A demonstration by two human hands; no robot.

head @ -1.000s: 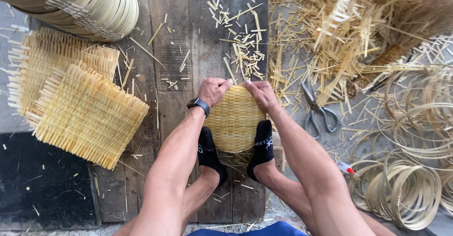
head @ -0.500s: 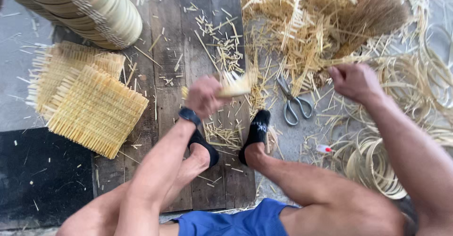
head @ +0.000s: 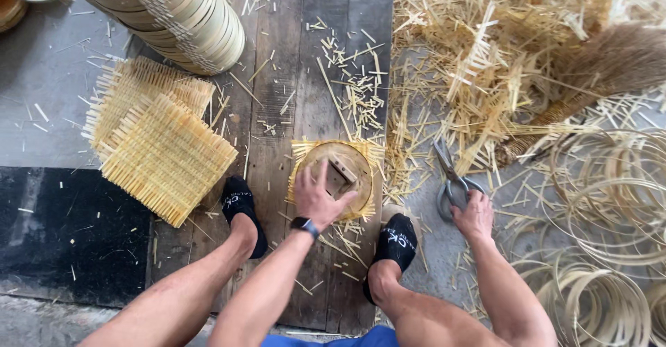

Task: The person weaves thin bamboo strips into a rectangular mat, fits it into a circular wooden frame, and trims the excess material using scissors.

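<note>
- Pressing my left hand [head: 318,196] down on a round woven bamboo basket [head: 338,178], fingers spread over its rim, on the wooden planks [head: 277,97].
- My right hand [head: 473,215] closes around the handles of grey scissors [head: 449,180], lying just ahead of it on the floor.
- Square woven mats [head: 159,146] lie well left of my left hand.
- Bamboo hoops [head: 610,194] coil right of my right hand.

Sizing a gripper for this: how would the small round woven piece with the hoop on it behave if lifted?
The woven piece looks thin and probably light. The hoop likely stiffens its middle, while the loose strip ends fringing the edge would probably flex or snag. The left hand presses it flat; the right hand reaches the scissors.
</note>
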